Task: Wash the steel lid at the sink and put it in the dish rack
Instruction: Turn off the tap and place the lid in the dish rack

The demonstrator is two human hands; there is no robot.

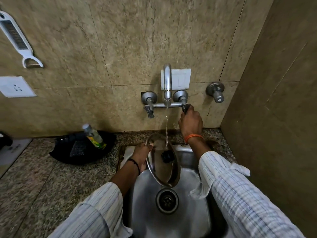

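The steel lid (159,170) with a black knob (167,156) stands tilted on edge over the steel sink (171,219). My left hand (141,156) grips its left rim. A thin stream of water from the wall tap (167,83) falls onto the lid's upper part. My right hand (190,123) is raised to the wall and closed around the tap's right handle (186,107). No dish rack is in view.
A black pan (82,150) holding a small bottle (94,136) sits on the granite counter left of the sink. A white peeler (17,40) and a socket (15,86) are on the left wall. A side wall stands close on the right.
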